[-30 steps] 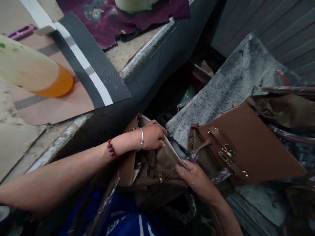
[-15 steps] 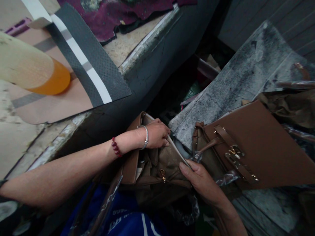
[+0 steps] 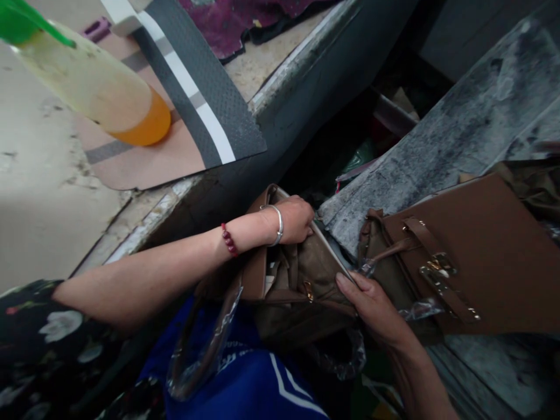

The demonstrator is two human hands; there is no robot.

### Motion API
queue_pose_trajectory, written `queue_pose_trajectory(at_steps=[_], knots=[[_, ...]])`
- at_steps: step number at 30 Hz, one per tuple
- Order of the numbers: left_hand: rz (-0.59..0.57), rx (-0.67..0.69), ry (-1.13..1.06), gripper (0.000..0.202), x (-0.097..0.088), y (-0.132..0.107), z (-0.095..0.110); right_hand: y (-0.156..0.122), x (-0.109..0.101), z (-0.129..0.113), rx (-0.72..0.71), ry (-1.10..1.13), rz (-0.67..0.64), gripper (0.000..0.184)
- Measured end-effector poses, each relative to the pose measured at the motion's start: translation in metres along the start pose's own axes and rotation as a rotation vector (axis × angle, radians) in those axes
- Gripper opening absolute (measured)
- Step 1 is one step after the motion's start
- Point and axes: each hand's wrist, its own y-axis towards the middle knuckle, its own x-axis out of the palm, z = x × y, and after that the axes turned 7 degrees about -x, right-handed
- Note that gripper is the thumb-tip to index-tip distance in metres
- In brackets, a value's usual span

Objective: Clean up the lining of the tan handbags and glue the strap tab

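A brown handbag (image 3: 252, 279) lies open on my lap, its olive-brown lining and a gold zip pull showing. My left hand (image 3: 296, 220), with a silver bangle and a red bead bracelet at the wrist, is closed over the far rim of the bag. Farther right along that rim, my right hand (image 3: 370, 300) pinches the edge, thumb on the lining side and fingers hidden behind. One plastic-wrapped handle (image 3: 205, 350) hangs toward me over blue cloth (image 3: 249, 379). Another brown handbag (image 3: 490, 256) with a strap and gold clasp lies to the right.
On the worktop at left, a bottle (image 3: 109, 87) with orange liquid and a green top stands on a striped mat (image 3: 153, 166). Purple cloth (image 3: 219, 29) lies behind it. A worn grey sheet-covered surface (image 3: 464, 116) supports the other bag. Between them is a dark gap.
The view has shifted, so the worktop and bags appear farther right, and the bottle's green top has come into sight. Both hands keep their hold on the bag's rim.
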Motion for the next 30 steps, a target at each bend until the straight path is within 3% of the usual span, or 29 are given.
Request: queue_pose_trajectory(at_steps=[6, 16, 25, 30], knots=[[-0.097, -0.106, 0.099, 0.019, -0.008, 0.003, 0.010, -0.002, -0.002, 0.009, -0.009, -0.034, 0.029, 0.029], [-0.171, -0.151, 0.201, 0.024, -0.018, 0.006, 0.019, -0.004, -0.002, 0.009, 0.013, 0.001, 0.007, 0.025], [-0.150, -0.145, 0.249, 0.024, -0.020, 0.002, 0.026, -0.006, 0.000, 0.013, -0.037, -0.077, 0.066, 0.031], [-0.120, -0.140, 0.266, 0.024, -0.021, -0.006, 0.028, -0.005, 0.004, 0.006, -0.165, -0.210, 0.138, 0.028]])
